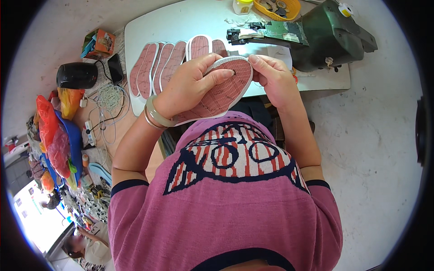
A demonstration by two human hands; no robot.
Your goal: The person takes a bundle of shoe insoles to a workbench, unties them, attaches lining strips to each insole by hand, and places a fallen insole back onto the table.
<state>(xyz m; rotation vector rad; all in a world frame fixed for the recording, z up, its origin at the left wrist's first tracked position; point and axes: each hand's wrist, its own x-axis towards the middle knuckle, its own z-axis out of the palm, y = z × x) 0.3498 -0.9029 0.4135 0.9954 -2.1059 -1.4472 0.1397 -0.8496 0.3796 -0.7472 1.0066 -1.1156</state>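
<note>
- The padded sole (221,92), red-checked with a white bound edge, is held above the near edge of the bench (149,25), in the upper middle of the frame.
- The left grip (192,79) pinches it, thumb laid flat on the checked face and the fingers out of sight behind.
- The right grip (276,81) pinches the white binding (237,58) at the sole's upper right end between thumb and forefinger.
- It looks light, soft-faced and bendable, with enough body to keep its outline; the cloth should not be slippery and nothing about it seems fragile.
- The bound rim seems the best place for a fine pinch, the broad middle for steady support.
- More such soles (143,74) lie overlapping on the bench, upper left of centre.
- At the top of the frame, a yellow basket (270,14) holds round grey and dark pieces, perhaps rolls or rings, too small to tell.
- Beside it stands a pale jar (242,8) with a yellow lid.
- Upper left, an orange box (106,43) has something blue at its side.
- At the left, red plastic bags (47,117) crowd a blue tub (74,140).
</note>
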